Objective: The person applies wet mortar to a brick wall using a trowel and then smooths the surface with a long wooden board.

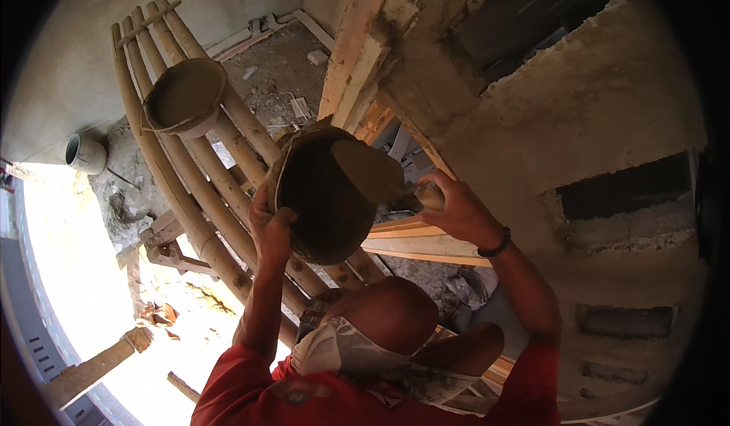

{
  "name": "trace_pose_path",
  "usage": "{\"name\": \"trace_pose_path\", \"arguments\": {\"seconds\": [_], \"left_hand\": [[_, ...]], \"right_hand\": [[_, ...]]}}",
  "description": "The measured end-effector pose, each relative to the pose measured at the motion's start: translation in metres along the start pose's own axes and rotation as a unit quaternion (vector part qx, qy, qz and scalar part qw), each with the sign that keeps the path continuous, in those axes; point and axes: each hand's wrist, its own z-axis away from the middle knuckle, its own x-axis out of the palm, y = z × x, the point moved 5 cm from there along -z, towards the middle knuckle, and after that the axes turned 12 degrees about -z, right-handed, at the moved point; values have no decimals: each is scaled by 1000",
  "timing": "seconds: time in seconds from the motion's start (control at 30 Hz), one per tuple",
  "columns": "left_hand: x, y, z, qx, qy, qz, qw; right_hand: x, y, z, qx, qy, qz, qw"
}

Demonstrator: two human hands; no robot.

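One bucket [323, 232], centre, is clasped at its 8 o'clock rim by the curled left hand [271, 224]; a trowel [372, 171] is gripped at 3 o'clock by the curled right hand [462, 211]. Second bucket [199, 127] supported on poles [242, 125], 10 o'clock.

- Bucket [323, 217] nearly black-brown inside
- Trowel [372, 173] dull grey-brown
- Shirt [255, 395] a strong red
- Wristband [496, 244] black
- Cloth [365, 356] pale, with a grey pattern
- Poles [204, 234] tan
- Wall [502, 152] over here mottled brown-grey
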Motion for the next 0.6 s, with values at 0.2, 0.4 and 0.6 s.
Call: {"name": "trace_pose_path", "arguments": {"seconds": [0.2, 0.4, 0.6], "left_hand": [[-44, -20, 12, -24, 30, -64, 997], [-50, -29, 18, -38, 27, -51, 998], [-38, -28, 18, -40, -2, -58, 998]], "right_hand": [[-24, -35, -10, 14, -109, -74, 991], [-73, 54, -36, 194, 37, -119, 973], [-151, 2, -2, 77, 260, -47, 961]]}}
